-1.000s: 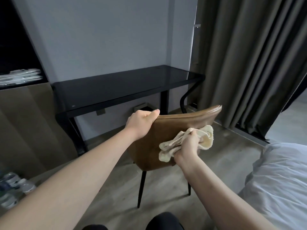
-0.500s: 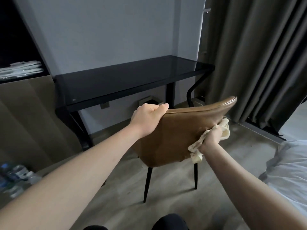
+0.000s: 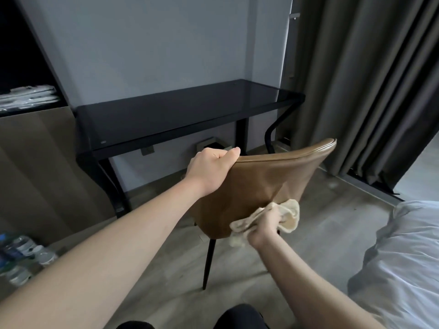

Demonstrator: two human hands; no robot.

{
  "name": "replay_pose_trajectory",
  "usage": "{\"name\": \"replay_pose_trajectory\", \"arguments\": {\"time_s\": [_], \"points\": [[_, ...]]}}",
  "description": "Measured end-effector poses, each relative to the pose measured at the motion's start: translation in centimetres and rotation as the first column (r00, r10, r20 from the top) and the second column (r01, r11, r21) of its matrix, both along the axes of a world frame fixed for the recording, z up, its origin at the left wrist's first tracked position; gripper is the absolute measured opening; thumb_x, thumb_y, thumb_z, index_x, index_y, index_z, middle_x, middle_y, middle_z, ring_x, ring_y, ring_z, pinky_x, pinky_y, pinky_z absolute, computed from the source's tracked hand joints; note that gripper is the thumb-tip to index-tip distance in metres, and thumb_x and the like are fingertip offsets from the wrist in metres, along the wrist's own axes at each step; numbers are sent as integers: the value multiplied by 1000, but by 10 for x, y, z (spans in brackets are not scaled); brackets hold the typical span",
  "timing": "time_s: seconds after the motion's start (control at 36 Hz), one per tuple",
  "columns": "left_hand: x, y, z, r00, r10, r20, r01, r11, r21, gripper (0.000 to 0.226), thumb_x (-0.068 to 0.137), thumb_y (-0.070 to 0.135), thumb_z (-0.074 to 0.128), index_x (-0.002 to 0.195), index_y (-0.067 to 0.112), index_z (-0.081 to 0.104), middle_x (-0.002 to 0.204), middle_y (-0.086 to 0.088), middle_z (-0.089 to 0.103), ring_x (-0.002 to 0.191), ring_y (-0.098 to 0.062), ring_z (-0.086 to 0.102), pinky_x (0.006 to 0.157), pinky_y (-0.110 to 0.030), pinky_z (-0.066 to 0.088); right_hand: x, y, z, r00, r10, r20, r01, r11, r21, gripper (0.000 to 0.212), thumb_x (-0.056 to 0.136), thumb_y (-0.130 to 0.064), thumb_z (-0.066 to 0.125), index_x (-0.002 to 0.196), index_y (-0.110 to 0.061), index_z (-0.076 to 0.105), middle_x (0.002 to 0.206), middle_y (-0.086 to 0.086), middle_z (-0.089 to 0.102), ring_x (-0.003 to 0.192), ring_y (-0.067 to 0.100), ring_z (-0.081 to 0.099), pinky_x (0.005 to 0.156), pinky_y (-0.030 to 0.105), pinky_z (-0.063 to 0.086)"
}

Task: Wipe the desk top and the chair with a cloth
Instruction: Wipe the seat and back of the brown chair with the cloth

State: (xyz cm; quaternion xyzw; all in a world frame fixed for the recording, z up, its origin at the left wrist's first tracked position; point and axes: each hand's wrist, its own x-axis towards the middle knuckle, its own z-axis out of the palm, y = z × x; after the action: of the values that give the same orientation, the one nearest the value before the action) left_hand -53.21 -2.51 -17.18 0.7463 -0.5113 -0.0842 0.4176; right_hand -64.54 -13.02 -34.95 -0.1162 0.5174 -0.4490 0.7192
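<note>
A brown leather chair with thin black legs stands in front of me, its back turned to me. My left hand grips the top left edge of the backrest. My right hand is closed on a crumpled cream cloth and presses it against the lower right part of the backrest. Behind the chair, against the grey wall, stands the black glass-topped desk. The chair's seat is hidden behind its back.
Dark grey curtains hang at the right. A bed with white bedding fills the lower right corner. Plastic water bottles lie on the floor at the lower left. A wooden cabinet with a shelf stands left of the desk.
My right hand has carried the cloth down the backrest, from its right edge near the top to its lower right part. My left hand has kept its grip on the top edge.
</note>
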Motion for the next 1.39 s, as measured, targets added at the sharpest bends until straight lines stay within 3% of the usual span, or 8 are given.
{"name": "replay_pose_trajectory", "arguments": {"time_s": [0.14,0.28,0.42,0.53,0.92,1.06,1.31,1.39], "points": [[-4,7,3,1000,15,-8,-15,1000,12,63,95,60,40,52,16,25,45,7,31,53,-16,39,66,-35,37,28,72,39,953,177,245,-180,984,-8,32,101,-40,49,96,-11,61,88,13,72,94,33,67,103,48,49],[-6,9,5,1000,9,-17,-8,999,36,61,95,60,40,57,14,25,47,6,31,55,-17,39,65,-34,35,15,51,43,966,158,204,-162,987,5,25,104,-34,39,84,-22,49,43,-8,61,47,13,66,89,45,52],[-1,3,-2,1000,-1,-5,1,1000,5,63,99,57,39,50,19,26,43,8,33,49,-11,39,65,-28,33,-12,-4,29,995,54,78,-58,997,46,18,75,-42,56,85,-29,58,102,-2,71,96,18,65,102,49,47],[1,-4,-7,1000,0,-6,-1,999,-41,66,101,53,41,45,22,28,40,10,34,46,-8,41,64,-28,34,-28,-40,13,1000,7,28,-6,999,-36,12,87,-39,48,81,-28,50,82,-8,54,68,6,55,67,27,53],[3,-8,-8,999,-28,17,30,995,-95,64,103,47,44,47,22,25,40,10,29,45,-10,37,60,-23,30,-36,-77,-55,999,27,-41,-34,982,-185,65,77,-49,42,137,-29,57,135,1,62,125,26,57,111,48,44],[1,-5,-5,999,-33,9,34,997,-71,64,102,49,42,47,21,24,41,9,29,46,-11,36,63,-26,31,-14,-17,-30,994,99,-43,-100,995,-13,42,87,-50,47,119,-25,58,121,-1,62,113,22,59,89,34,50],[-2,2,1,1000,7,-11,-7,1000,-1,61,96,58,41,56,16,23,49,6,27,51,-11,33,61,-32,34,44,70,13,959,140,245,-151,988,25,17,76,-31,53,68,-17,58,100,9,66,120,48,62,101,73,41],[0,2,1,1000,8,-23,-8,1000,18,61,94,62,39,58,14,24,51,6,29,55,-15,36,65,-34,37,60,80,16,969,161,189,-170,985,36,35,80,-20,44,45,-21,43,62,2,49,63,33,58,63,38,53]]}}
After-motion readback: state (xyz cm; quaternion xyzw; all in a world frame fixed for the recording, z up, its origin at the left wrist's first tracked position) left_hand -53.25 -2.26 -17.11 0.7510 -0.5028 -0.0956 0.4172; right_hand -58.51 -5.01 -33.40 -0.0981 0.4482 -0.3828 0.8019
